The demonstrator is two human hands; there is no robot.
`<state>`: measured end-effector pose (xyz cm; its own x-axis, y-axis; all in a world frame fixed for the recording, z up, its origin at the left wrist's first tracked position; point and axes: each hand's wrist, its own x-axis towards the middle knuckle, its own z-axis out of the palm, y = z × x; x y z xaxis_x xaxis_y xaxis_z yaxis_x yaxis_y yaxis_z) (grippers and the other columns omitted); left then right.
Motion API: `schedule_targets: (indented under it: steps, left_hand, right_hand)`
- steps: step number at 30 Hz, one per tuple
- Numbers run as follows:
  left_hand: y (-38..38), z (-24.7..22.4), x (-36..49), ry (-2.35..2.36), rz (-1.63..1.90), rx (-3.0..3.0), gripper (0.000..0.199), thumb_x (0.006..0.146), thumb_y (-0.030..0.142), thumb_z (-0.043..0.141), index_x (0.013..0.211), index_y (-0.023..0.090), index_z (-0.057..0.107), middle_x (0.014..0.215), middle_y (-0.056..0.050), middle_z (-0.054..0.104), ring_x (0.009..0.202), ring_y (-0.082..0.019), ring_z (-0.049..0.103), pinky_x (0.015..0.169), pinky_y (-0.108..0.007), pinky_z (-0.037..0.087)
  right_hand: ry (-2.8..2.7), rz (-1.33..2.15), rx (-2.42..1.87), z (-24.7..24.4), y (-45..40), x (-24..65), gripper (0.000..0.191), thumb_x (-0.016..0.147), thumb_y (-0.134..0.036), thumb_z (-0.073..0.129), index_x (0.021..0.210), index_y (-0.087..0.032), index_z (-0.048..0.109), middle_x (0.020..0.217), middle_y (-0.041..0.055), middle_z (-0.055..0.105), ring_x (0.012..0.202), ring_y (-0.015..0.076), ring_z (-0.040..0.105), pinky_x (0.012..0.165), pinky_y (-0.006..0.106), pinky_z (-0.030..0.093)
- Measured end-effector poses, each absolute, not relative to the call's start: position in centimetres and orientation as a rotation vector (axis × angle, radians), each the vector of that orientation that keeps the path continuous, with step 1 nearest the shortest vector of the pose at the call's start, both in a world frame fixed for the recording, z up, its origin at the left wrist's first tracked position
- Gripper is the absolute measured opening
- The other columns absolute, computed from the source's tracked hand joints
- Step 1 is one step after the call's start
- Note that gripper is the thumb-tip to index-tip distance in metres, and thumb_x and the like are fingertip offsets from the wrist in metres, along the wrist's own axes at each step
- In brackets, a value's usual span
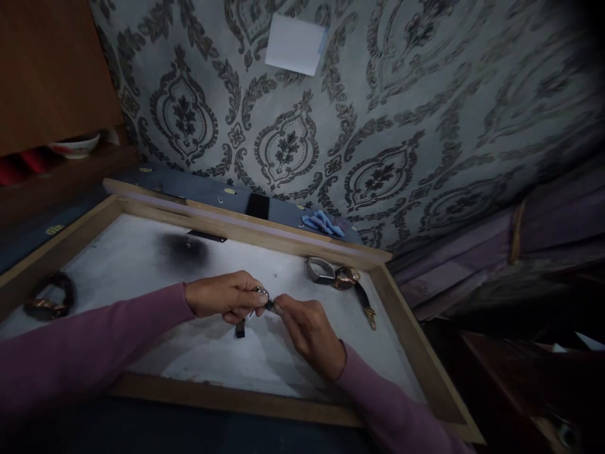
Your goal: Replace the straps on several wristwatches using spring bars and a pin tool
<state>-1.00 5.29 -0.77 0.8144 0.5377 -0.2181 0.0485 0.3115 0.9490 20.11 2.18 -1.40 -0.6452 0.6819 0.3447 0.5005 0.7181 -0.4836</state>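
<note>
In the head view, my left hand (229,296) is closed around a small wristwatch (263,292) with a shiny round case, held above the white floor of a wooden tray (227,394). My right hand (307,328) pinches a dark piece of strap (270,306) right beside the case. Fingers cover much of the watch, so how strap and case meet cannot be made out. Below my left hand a short black strap end (241,329) shows; whether it hangs from the watch or lies on the tray is unclear.
Inside the tray, a dark-strapped watch (47,306) lies at the left; a grey watch (320,270) and a gold-toned watch (346,277) lie at the right. A flat black strip (207,236) rests near the back wall. Behind stand a black object (258,205) and crumpled blue cloth (322,222).
</note>
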Motion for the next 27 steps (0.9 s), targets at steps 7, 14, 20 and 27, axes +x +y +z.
schedule_targets:
  steps: [7, 14, 20, 27]
  left_hand:
    - [5.1, 0.1, -0.8, 0.604, 0.405, 1.439, 0.030, 0.090, 0.046, 0.050, 0.080, 0.018, 0.046, 0.048, 0.011, 0.036, 0.041, -0.006, 0.031, 0.042, -0.020, 0.027]
    - [4.6, 0.3, -0.6, 0.666, 0.417, 1.513, 0.020, 0.091, 0.038, 0.047, 0.092, 0.018, 0.046, 0.045, 0.012, 0.036, 0.038, -0.007, 0.028, 0.039, -0.018, 0.024]
    - [4.2, 0.0, 0.0, 0.772, 0.454, 1.603, 0.009, 0.086, 0.025, 0.043, 0.082, 0.019, 0.047, 0.045, 0.011, 0.035, 0.039, -0.008, 0.033, 0.040, -0.018, 0.028]
    - [4.2, 0.2, 0.4, 0.855, 0.570, 1.733, 0.010, 0.079, 0.020, 0.041, 0.071, 0.018, 0.045, 0.052, 0.008, 0.035, 0.047, -0.008, 0.033, 0.046, -0.020, 0.027]
  right_hand:
    - [-2.351, 0.567, -0.985, -1.6, 2.4, 20.0, 0.021, 0.097, -0.017, 0.037, 0.083, -0.019, 0.053, 0.056, -0.0041, 0.049, 0.045, 0.0109, 0.045, 0.049, 0.021, 0.031]
    - [-2.314, 0.586, -1.082, -1.7, 2.3, 19.9, 0.024, 0.096, -0.018, 0.037, 0.119, -0.016, 0.044, 0.056, -0.0062, 0.049, 0.046, 0.0130, 0.049, 0.051, 0.022, 0.034]
    - [-2.303, 0.673, -1.102, -2.3, 2.3, 19.7, 0.047, 0.096, -0.018, 0.034, 0.142, -0.012, 0.027, 0.057, -0.0068, 0.043, 0.045, 0.0126, 0.044, 0.049, 0.022, 0.030]
    - [-2.140, 0.931, -1.158, -1.6, 1.9, 19.2, 0.046, 0.101, -0.036, 0.031, 0.142, -0.014, 0.032, 0.054, -0.0078, 0.040, 0.045, 0.0123, 0.041, 0.046, 0.022, 0.030]
